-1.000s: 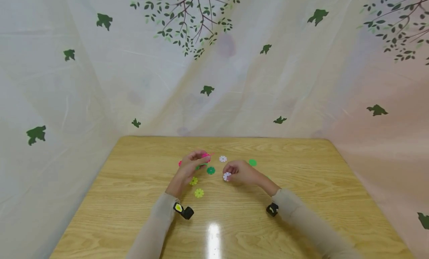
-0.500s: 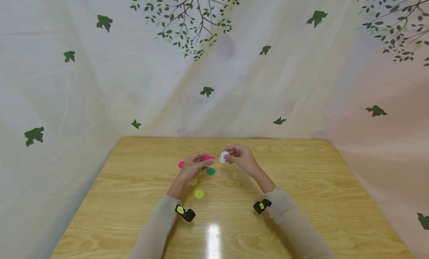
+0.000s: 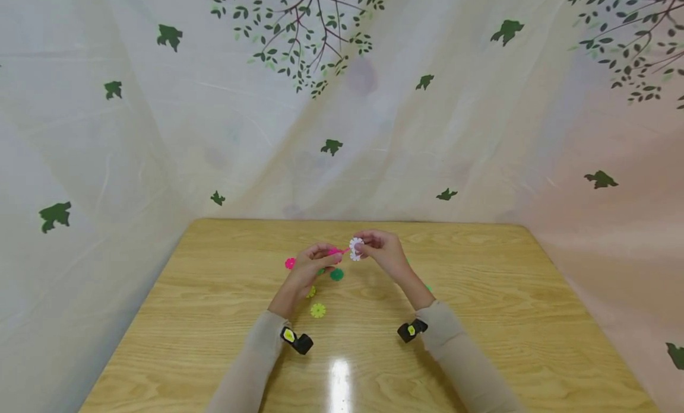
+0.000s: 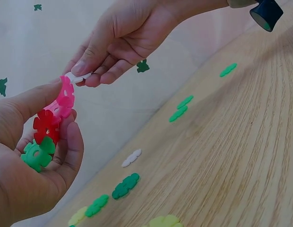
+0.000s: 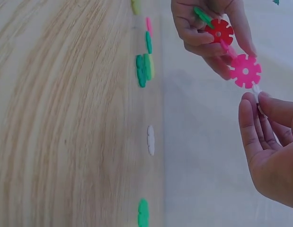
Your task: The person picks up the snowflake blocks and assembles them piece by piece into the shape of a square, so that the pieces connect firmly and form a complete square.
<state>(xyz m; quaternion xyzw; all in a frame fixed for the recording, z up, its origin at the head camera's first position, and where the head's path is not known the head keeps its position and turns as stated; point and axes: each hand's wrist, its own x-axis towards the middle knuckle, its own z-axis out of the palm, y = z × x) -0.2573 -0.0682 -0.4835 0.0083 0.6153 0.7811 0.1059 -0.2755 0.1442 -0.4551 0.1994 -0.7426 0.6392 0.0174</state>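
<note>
My left hand holds a short chain of slotted flower-shaped interlocking discs. The chain runs from a green disc through a red disc to pink discs, all joined at their slots. With thumb and fingers, my right hand pinches a white disc. Its edge meets the rim of the outermost pink disc, and the two stand at an angle to each other. Both hands are raised over the far middle of the table. My right fingertips cover part of the white disc.
Loose discs lie on the wooden table: yellow, dark green and pink near the left hand, another white one, and several green ones toward the right. A printed cloth hangs behind the table.
My right hand has lifted the white disc from low over the table, up and leftward to the pink end of the chain. My left hand has shifted slightly right, still holding the chain.
</note>
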